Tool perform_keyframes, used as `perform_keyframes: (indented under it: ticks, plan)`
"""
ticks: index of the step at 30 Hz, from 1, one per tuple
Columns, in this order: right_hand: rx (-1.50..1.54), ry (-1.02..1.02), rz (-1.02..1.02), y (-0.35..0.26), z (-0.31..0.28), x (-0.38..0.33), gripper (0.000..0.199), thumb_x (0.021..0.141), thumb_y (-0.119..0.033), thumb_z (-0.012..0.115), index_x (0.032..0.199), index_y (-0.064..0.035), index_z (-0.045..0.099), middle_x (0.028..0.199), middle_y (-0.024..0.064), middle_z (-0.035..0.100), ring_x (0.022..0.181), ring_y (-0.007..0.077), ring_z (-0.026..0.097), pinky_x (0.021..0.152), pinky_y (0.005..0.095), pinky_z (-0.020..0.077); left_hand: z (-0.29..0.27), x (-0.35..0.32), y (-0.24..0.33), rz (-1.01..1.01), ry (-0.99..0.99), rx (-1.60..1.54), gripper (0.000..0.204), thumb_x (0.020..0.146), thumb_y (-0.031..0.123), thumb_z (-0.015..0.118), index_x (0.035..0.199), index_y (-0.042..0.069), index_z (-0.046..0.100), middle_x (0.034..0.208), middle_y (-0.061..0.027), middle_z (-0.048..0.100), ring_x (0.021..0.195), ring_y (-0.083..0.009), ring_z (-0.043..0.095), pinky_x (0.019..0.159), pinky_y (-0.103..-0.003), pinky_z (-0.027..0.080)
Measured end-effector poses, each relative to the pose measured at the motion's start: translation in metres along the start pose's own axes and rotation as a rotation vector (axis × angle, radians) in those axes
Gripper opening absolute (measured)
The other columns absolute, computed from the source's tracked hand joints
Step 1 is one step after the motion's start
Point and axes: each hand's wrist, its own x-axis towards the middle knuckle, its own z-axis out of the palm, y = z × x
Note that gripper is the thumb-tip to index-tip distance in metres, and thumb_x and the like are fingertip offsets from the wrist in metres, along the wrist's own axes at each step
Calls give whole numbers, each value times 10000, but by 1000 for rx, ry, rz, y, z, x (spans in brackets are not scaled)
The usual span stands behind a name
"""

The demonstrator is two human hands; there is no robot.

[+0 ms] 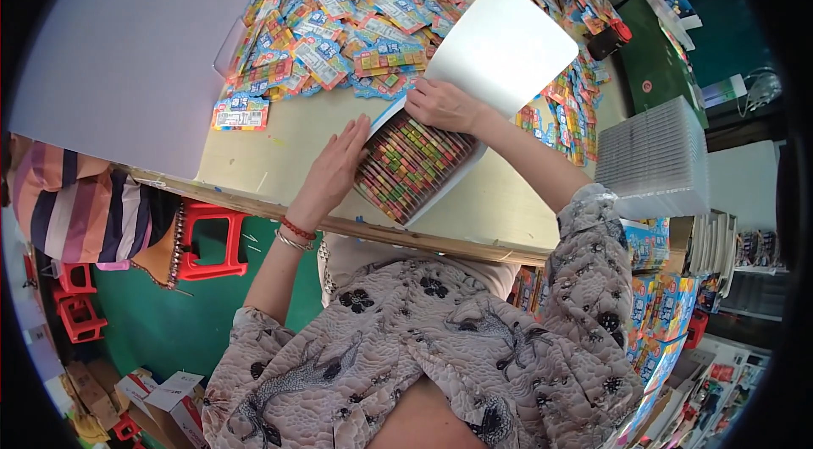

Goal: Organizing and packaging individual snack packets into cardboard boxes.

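On the table edge in front of me lies a box with its white lid [506,47] folded back. Colourful packets [415,163] stand packed in tight rows inside the box. My left hand [339,163] rests along the left side of the box with its fingers stretched out. At the far end of the box, by the lid's fold, is my right hand [445,106], its fingers curled and pressed together. Whatever those fingers hold is hidden beneath them.
Loose colourful packets [326,60] are heaped across the back of the table [339,110]. A stack of clear plastic trays [652,157] stands at right. Printed cartons [660,305] are piled below it. A red stool [212,239] and a striped cloth [80,203] are at left.
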Motion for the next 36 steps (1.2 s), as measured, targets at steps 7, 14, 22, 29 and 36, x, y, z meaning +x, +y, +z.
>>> perform_keyframes:
  ticks: [7,14,22,29,36]
  plan:
    - [468,-130,142,28,-21,28,137,788,-197,634,791,-70,685,834,70,636,853,231,599,728,329,495,0,-4,3,50,-67,77,579,988,388,376,1485,110,273,1570,-65,183,1437,-320,167,1143,-496,193]
    - [984,-587,197,41,-2,82,222,700,-248,761,771,-41,718,791,125,656,809,289,609,682,391,465,3,-5,-2,40,-73,96,552,988,401,382,1465,129,325,1559,-6,222,1430,-288,205,1143,-490,198]
    - [134,-519,32,58,-7,47,126,700,-222,724,724,-102,696,856,42,637,1005,249,553,854,375,430,1,-16,1,57,-50,131,558,976,401,408,1462,135,338,1552,7,246,1439,-276,183,1155,-513,131]
    - [812,-421,270,-11,-116,-23,171,753,-290,710,817,-131,706,838,-1,609,1044,202,507,927,334,372,-4,-29,8,14,-5,289,584,951,408,459,1458,138,352,1550,-9,256,1446,-300,155,1154,-534,87]
    - [1083,-176,431,-45,-74,-70,144,804,-227,695,828,-86,689,866,15,613,1041,225,503,943,382,367,22,-38,92,166,53,-177,487,900,217,606,1356,100,480,1226,-116,551,1158,-289,490,964,-437,341]
